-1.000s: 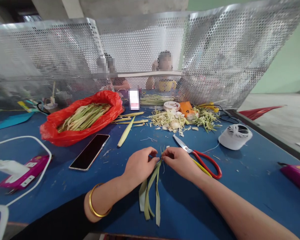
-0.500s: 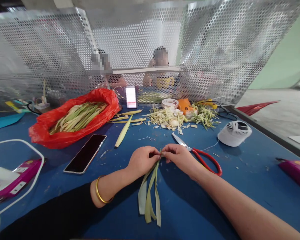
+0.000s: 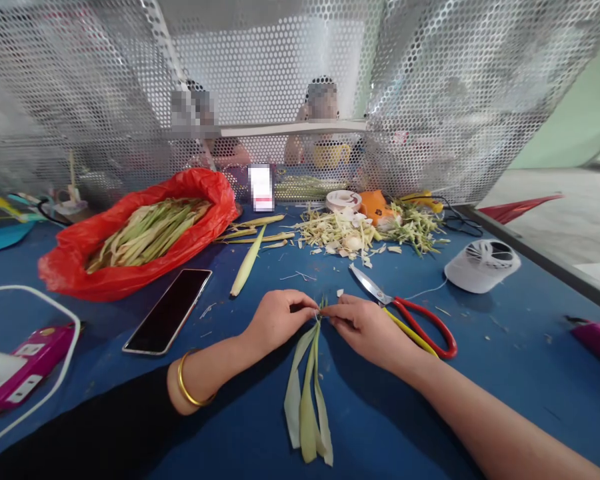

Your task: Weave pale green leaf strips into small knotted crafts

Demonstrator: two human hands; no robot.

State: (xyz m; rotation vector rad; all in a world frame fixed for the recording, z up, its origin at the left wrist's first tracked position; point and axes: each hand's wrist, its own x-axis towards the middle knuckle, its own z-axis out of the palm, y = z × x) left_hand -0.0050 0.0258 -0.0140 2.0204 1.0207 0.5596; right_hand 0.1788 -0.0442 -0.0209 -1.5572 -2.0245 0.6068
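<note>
My left hand and my right hand meet at the middle of the blue table. Both pinch the top end of a small bunch of pale green leaf strips, which fan out flat toward me. A gold bangle circles my left wrist. Red-handled scissors lie just right of my right hand, blades pointing up-left.
A red plastic bag of green strips sits at the left, a black phone beside it. A single stalk, a pile of trimmings, a white fan and pink devices lie around. People sit behind the perforated metal screen.
Both hands stayed pinched on the strips' top end. The camera view shifted slightly; the strips lie a little straighter.
</note>
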